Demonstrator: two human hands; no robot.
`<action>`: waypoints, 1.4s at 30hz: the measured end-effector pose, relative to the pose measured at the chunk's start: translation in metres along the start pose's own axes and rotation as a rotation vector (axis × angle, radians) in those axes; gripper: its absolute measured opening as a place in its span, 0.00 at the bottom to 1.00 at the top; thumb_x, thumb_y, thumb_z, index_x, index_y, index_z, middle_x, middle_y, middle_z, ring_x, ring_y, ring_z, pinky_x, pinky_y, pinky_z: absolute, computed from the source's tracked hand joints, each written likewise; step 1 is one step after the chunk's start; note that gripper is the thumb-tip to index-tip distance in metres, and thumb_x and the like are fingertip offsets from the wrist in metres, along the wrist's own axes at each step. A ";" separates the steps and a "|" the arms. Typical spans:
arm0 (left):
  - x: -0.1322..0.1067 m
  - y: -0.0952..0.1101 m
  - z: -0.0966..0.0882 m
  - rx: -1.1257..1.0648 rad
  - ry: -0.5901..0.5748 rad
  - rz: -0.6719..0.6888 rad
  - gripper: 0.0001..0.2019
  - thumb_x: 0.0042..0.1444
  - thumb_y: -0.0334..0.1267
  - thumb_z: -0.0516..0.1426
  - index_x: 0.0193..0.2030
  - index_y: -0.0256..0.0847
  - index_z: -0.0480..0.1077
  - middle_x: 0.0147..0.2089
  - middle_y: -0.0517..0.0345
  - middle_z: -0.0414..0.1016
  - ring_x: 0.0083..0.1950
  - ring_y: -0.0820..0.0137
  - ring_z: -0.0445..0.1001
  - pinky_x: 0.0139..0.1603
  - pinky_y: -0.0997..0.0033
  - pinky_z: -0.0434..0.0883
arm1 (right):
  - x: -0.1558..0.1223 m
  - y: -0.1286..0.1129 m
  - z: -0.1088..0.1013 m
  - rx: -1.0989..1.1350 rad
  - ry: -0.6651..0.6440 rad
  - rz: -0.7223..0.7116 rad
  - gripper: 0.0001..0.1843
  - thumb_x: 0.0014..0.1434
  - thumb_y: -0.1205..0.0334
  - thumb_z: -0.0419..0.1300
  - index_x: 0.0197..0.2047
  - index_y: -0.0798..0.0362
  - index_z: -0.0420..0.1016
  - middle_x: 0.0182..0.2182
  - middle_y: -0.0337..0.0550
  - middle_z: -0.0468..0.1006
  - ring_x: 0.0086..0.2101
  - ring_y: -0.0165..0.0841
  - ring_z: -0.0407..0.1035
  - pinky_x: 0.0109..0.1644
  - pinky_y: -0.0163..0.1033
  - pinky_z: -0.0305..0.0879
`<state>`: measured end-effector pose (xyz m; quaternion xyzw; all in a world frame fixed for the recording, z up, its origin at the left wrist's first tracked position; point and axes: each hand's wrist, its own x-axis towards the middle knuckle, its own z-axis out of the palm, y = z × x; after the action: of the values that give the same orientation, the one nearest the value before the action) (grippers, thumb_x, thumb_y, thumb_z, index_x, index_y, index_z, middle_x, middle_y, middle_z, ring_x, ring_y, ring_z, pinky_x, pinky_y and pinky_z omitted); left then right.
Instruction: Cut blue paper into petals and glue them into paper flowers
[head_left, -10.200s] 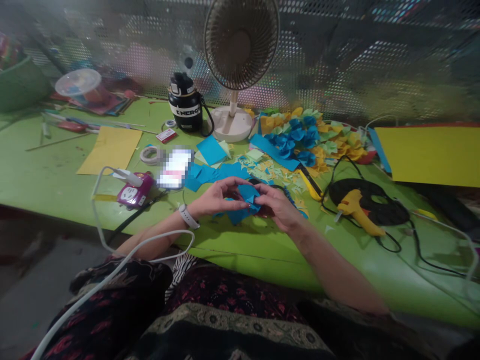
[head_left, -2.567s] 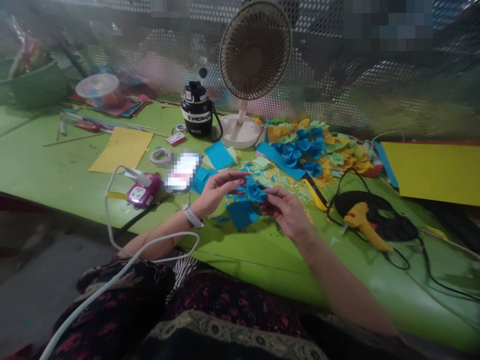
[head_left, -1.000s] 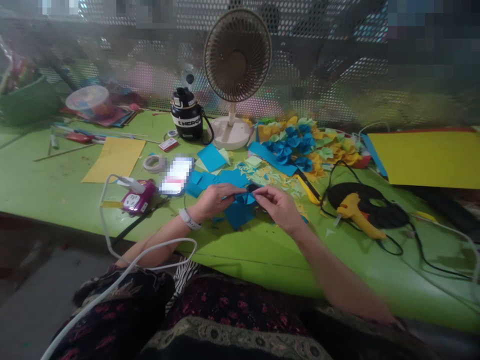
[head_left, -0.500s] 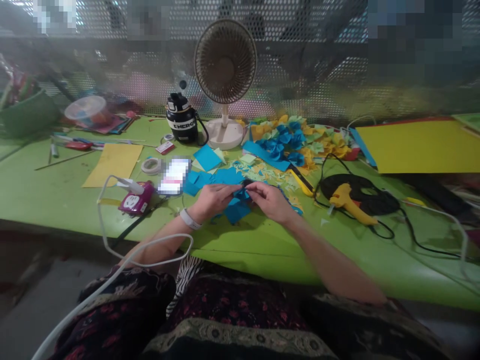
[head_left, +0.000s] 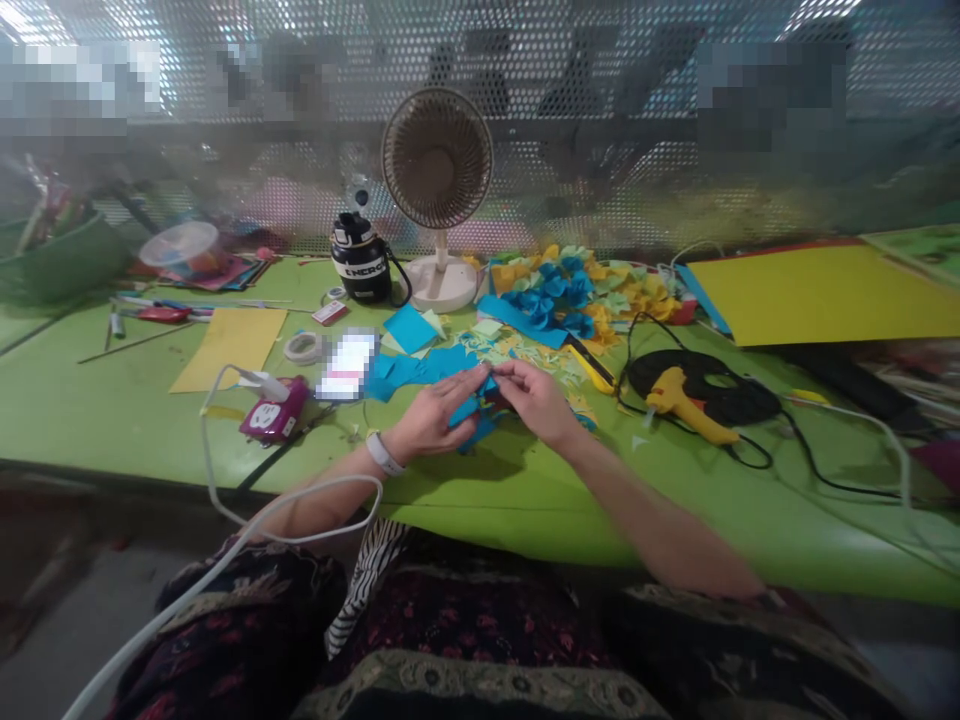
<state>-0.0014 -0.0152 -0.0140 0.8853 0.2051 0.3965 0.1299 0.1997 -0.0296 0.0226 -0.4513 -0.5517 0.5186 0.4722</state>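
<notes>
Closest to the camera, dark patterned clothing (head_left: 472, 625) fills the bottom, and a white cable (head_left: 300, 490) loops up in front of the left forearm, which wears a pale wristband (head_left: 384, 453). Past the edge of the green table (head_left: 480, 500), the left hand (head_left: 435, 415) and right hand (head_left: 536, 400) meet at their fingertips, both narrowed on a small folded blue paper (head_left: 489, 384) (the fingers cover much of it, so its exact shape is hard to tell). It sits between them, just above more blue paper on the tabletop. Level with the hands are a purple socket adapter (head_left: 274, 412) on the left and a yellow glue gun (head_left: 690, 405) on the right, by a black disc. A little farther back lie a blurred phone (head_left: 347, 365), a yellow cutter (head_left: 590, 366) and scattered paper scraps. Behind these come heaped paper flowers (head_left: 562, 290), a black bottle (head_left: 361, 260) and an upright fan (head_left: 439, 160), then a perforated metal screen (head_left: 622, 180).
</notes>
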 end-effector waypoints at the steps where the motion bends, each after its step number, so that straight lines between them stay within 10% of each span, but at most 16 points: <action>1: 0.000 0.001 0.000 -0.008 0.000 0.001 0.36 0.60 0.35 0.57 0.74 0.40 0.52 0.70 0.39 0.63 0.70 0.57 0.65 0.69 0.53 0.66 | 0.000 0.000 0.000 0.003 0.008 0.000 0.14 0.49 0.51 0.68 0.35 0.50 0.76 0.26 0.37 0.79 0.28 0.32 0.73 0.36 0.39 0.73; 13: -0.003 0.015 0.019 0.387 -0.141 -0.001 0.37 0.65 0.45 0.52 0.73 0.23 0.45 0.71 0.23 0.56 0.74 0.49 0.56 0.70 0.49 0.64 | -0.001 0.008 0.008 0.113 0.073 0.081 0.13 0.44 0.53 0.70 0.30 0.50 0.75 0.24 0.37 0.79 0.27 0.33 0.74 0.37 0.41 0.75; 26: 0.004 0.015 0.012 0.353 -0.172 -0.044 0.39 0.65 0.49 0.55 0.75 0.35 0.43 0.76 0.28 0.43 0.76 0.48 0.50 0.72 0.43 0.58 | 0.002 0.006 0.006 0.318 0.101 0.100 0.19 0.40 0.51 0.74 0.33 0.51 0.75 0.25 0.35 0.79 0.28 0.32 0.75 0.43 0.46 0.77; 33: 0.003 0.009 0.005 0.326 -0.191 0.011 0.36 0.63 0.48 0.57 0.74 0.40 0.51 0.70 0.32 0.61 0.70 0.47 0.64 0.65 0.48 0.69 | 0.002 0.000 0.002 0.300 0.129 0.095 0.18 0.41 0.53 0.74 0.33 0.50 0.75 0.24 0.34 0.79 0.26 0.29 0.74 0.40 0.40 0.76; 42: 0.007 0.016 -0.010 0.026 0.290 -0.141 0.23 0.62 0.36 0.58 0.64 0.40 0.65 0.43 0.52 0.80 0.41 0.69 0.81 0.45 0.71 0.78 | 0.001 -0.004 0.000 0.168 0.108 0.100 0.16 0.44 0.55 0.70 0.36 0.51 0.75 0.25 0.36 0.80 0.22 0.28 0.73 0.30 0.35 0.71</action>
<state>-0.0008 -0.0253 0.0030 0.8038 0.2884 0.5075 0.1150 0.1999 -0.0286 0.0264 -0.4645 -0.4566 0.5610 0.5110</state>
